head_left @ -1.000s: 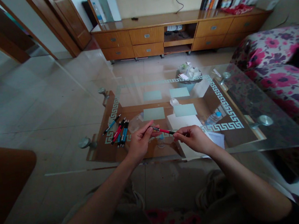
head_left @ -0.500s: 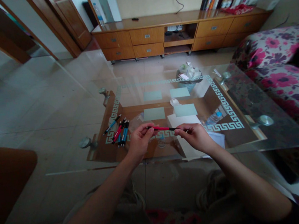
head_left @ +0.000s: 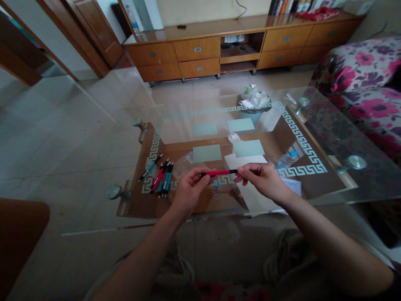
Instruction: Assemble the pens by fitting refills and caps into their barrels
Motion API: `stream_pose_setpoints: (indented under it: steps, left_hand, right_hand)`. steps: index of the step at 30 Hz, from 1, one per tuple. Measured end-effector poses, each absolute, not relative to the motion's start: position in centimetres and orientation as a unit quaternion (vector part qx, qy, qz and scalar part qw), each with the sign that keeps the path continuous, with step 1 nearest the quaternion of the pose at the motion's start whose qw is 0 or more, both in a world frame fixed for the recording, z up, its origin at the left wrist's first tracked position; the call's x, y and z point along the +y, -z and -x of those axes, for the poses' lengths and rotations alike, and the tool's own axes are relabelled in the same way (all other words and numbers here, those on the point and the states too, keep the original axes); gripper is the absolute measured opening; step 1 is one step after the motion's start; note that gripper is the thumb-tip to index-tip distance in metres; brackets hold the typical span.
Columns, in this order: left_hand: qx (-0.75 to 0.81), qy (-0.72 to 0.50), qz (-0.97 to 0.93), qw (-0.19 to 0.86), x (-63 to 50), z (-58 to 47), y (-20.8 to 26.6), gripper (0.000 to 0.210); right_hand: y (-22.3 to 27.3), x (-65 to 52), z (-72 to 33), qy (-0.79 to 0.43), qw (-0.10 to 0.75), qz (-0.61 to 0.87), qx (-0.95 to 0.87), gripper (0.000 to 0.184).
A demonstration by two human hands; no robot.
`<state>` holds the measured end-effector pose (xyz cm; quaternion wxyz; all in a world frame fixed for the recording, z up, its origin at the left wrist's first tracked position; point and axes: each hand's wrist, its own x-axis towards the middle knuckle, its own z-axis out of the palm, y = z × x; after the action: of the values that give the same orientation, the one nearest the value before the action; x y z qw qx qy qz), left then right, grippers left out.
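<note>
A red pen (head_left: 221,172) with black ends is stretched level between my two hands, above the near part of the glass table (head_left: 190,207). My left hand (head_left: 190,188) pinches its left end between thumb and fingers. At the other end, the fingertips of my right hand (head_left: 263,179) are closed on the black part. To the left of my left hand lies a loose bunch of red and blue pens (head_left: 167,178) on the glass. One blue pen (head_left: 149,168) rests slightly apart from them.
Beneath the glass are a white paper sheet (head_left: 251,190) and a plastic bottle (head_left: 287,159). Beyond the table stands a filled waste basket (head_left: 251,112). A wooden cabinet (head_left: 195,40) runs along the wall, and a floral sofa (head_left: 365,70) is at the right.
The pen has turned from a slight slant to nearly level. My right hand has shifted a little to the right, its fingers regripping near the pen's end.
</note>
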<state>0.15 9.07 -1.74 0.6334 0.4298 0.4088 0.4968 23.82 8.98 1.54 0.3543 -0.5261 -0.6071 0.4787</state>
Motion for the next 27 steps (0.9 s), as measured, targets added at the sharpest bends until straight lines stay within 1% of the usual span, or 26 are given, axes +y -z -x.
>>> stream_pose_setpoints:
  steps: [2, 10, 14, 17, 20, 24, 27]
  left_hand:
    - [0.421, -0.486, -0.444, 0.625, 8.9, -0.2, 1.6, 0.032]
    - [0.425, -0.465, -0.475, 0.615, 8.7, -0.2, 0.9, 0.031]
    - [0.419, -0.428, -0.516, 0.613, 8.4, -0.4, 1.1, 0.029]
    - [0.402, -0.382, -0.534, 0.638, 7.8, -0.9, 1.6, 0.033]
    - [0.391, -0.355, -0.54, 0.655, 7.3, -1.4, 2.3, 0.04]
    - [0.41, -0.34, -0.575, 0.621, 7.0, -1.8, 2.4, 0.04]
    - [0.408, -0.316, -0.626, 0.585, 6.9, -1.8, 1.8, 0.039]
  right_hand:
    - [-1.5, 9.0, -23.9, -0.488, 0.365, 0.529, -0.591, 0.045]
    - [-1.7, 8.9, -24.0, -0.525, 0.361, 0.561, -0.529, 0.048]
    - [-1.4, 9.0, -23.6, -0.529, 0.386, 0.569, -0.497, 0.049]
    - [-0.6, 9.0, -23.0, -0.523, 0.414, 0.557, -0.495, 0.045]
    - [0.3, 8.7, -22.2, -0.563, 0.412, 0.516, -0.497, 0.042]
    - [1.1, 8.0, -21.2, -0.62, 0.386, 0.457, -0.508, 0.032]
    - [1.2, 8.1, -21.5, -0.605, 0.382, 0.464, -0.522, 0.029]
